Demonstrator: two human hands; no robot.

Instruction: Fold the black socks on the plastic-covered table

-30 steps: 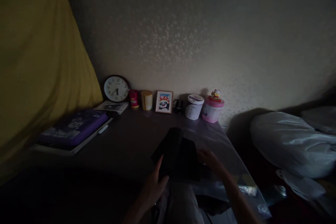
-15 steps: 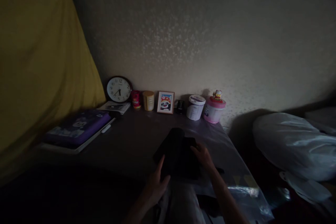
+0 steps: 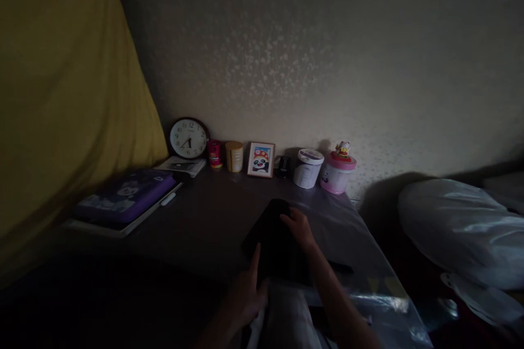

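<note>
A black folded cloth-like thing [image 3: 272, 240] lies on the dark table [image 3: 204, 218] right in front of me. My left hand [image 3: 248, 289] rests at its near left edge, thumb raised along the side. My right hand [image 3: 298, 226] lies flat on top of it near the far end, fingers spread. The room is very dim, so I cannot tell whether either hand grips the fabric.
Along the wall stand a round clock [image 3: 189, 138], a red can [image 3: 214, 154], a yellow jar [image 3: 234, 156], a small framed picture [image 3: 261, 159], a white tub [image 3: 308, 167] and a pink tub [image 3: 338, 172]. A purple case [image 3: 125, 197] lies left. Yellow fabric [image 3: 61, 109] hangs left; pale bedding [image 3: 462, 223] is right.
My right hand has slid left from the thing's right side onto its top. The left hand has stayed at the near left edge.
</note>
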